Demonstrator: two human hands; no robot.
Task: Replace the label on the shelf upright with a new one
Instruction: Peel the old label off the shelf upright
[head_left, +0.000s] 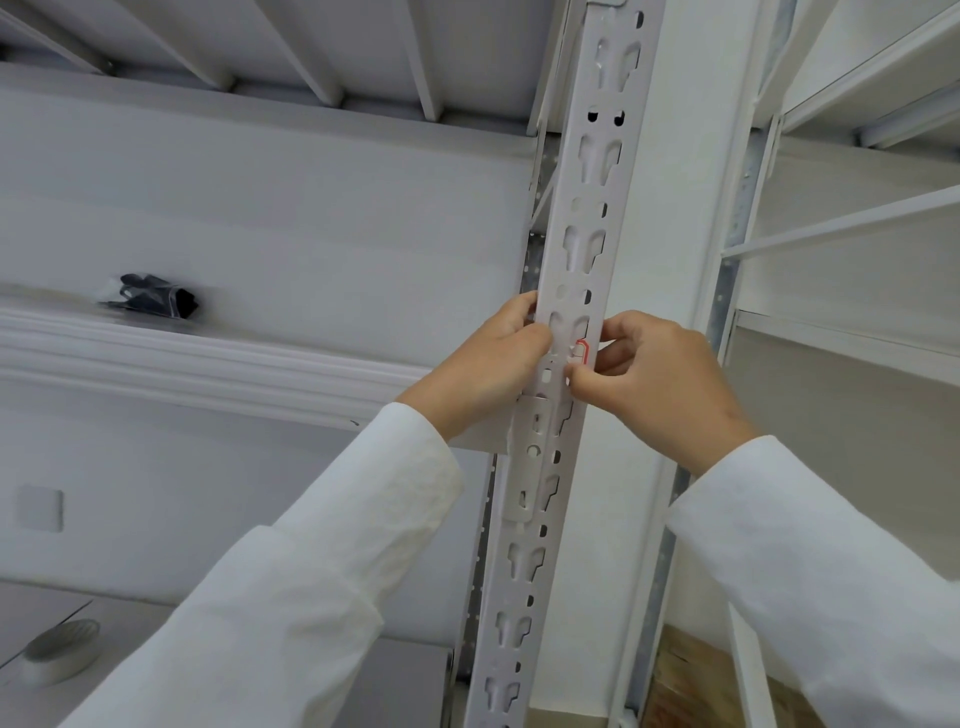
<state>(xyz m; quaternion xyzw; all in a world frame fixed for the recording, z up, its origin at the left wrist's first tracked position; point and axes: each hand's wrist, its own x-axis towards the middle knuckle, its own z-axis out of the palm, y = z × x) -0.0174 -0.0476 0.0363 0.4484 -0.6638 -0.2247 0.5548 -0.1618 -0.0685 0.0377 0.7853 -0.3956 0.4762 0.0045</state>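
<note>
The label (581, 352) is a very small white sticker with a thin red line round its edge; only its right part shows, with rounded corners, and the rest is hidden by fingers; no words can be read on it, it is too small. It sits on the front of the shelf upright (589, 197), about halfway up the picture, near the right edge of that post; it looks partly lifted off the metal, but that is hard to tell. The shelf upright is a long pale grey metal post, full of keyhole-shaped slots and small round holes, and it leans a little as it goes up to the shelf boards above; a flat metal plate (530, 462) is fixed on it just below the hands. The left hand (493, 364) comes up from the lower left in a white sleeve (311, 571); its fingers curl round the left edge of the post and its thumb lies flat on the front, beside the label; so it is holding the post. The right hand (654, 379) comes up from the lower right, also in a white sleeve; its thumb and first finger are closed together in a pinch on the label, and the other fingers are curled in behind. Off to the left, a small clear bag with something dark inside (150, 296) lies on a shelf; a round white thing (62, 649) sits at the bottom left.
</note>
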